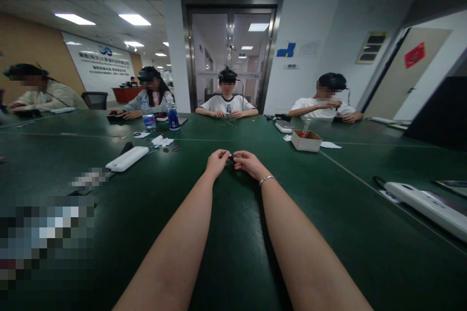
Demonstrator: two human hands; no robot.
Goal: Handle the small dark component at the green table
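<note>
My left hand [218, 161] and right hand [248, 162] both pinch a tiny dark piece [231, 156] at 12 o'clock, over the dark green table [328, 194]. Fiddly mid-step I reckon, so it wants steady fingertips.

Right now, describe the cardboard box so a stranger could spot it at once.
On the dark green table, look beyond the left hand and right hand pinching a small dark item, toward the person in a white T-shirt at far right. The brown cardboard box lies in front of that person, beside a white sheet. It is the only cardboard thing, with a red-tipped item poking out.
</note>
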